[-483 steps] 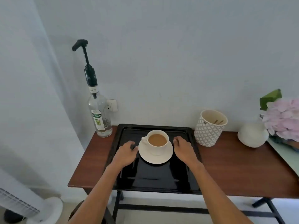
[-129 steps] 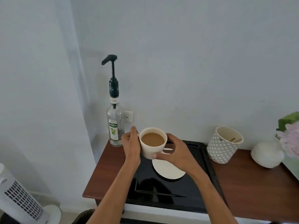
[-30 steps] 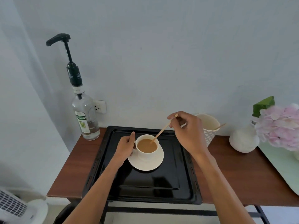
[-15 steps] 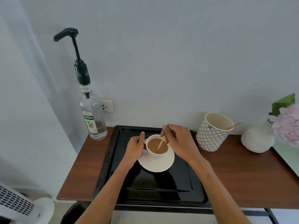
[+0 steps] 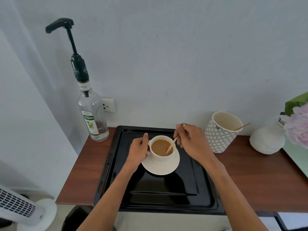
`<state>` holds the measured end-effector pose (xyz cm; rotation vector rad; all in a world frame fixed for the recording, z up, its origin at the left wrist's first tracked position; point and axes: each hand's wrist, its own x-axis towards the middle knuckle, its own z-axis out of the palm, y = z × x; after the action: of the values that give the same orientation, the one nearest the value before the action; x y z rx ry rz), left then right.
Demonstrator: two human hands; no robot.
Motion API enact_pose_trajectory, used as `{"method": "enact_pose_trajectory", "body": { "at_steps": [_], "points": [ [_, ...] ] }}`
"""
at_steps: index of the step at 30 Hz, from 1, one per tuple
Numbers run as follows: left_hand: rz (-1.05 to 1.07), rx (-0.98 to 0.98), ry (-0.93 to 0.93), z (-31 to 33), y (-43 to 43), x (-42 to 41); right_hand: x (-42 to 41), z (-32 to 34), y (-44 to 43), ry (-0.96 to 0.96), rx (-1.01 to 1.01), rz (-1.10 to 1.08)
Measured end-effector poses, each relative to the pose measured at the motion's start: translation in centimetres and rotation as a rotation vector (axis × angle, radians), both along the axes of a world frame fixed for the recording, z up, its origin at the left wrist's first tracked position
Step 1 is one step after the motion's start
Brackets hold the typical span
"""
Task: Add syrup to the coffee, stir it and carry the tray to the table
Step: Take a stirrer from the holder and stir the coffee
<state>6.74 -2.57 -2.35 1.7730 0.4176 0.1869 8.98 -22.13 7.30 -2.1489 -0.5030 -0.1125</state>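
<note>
A white cup of milky coffee (image 5: 160, 148) stands on a white saucer (image 5: 162, 169) in the far half of a black tray (image 5: 160, 195). My left hand (image 5: 139, 150) grips the cup at its handle on the left side. My right hand (image 5: 191, 141) pinches a thin wooden stir stick (image 5: 170, 146) whose lower end is dipped in the coffee. A clear syrup bottle (image 5: 92, 117) with a tall black pump stands left of the tray, near the wall.
The tray lies on a dark wooden table (image 5: 260, 177) against a pale wall. A patterned cup (image 5: 220, 133) holding another stick stands right of the tray. Beyond it are a white vase (image 5: 267, 141) with pink flowers and a white fan (image 5: 18, 209) at the lower left.
The cup went from being held near the bottle back onto the saucer. My right hand has brought a stick from the patterned cup into the coffee and keeps shifting it there.
</note>
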Motion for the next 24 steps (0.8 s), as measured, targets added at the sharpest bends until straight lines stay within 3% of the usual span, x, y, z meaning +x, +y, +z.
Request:
{"method": "enact_pose_trajectory", "body": {
  "at_steps": [4, 10, 19, 24],
  "points": [
    [0.002, -0.007, -0.009, -0.1, 0.0, 0.0, 0.0, -0.2, 1.9, 0.027, 0.064, 0.042],
    [0.008, -0.01, 0.013, 0.0, 0.0, -0.1, 0.8, 0.2, 0.3, -0.081, -0.025, -0.101],
    [0.019, -0.05, 0.016, 0.3, -0.2, -0.2, 0.1, -0.5, 2.0, 0.054, 0.092, -0.024],
    [0.011, -0.049, 0.029, 0.2, -0.1, -0.1, 0.9, 0.0, 0.4, -0.029, -0.003, -0.114]
  ]
}}
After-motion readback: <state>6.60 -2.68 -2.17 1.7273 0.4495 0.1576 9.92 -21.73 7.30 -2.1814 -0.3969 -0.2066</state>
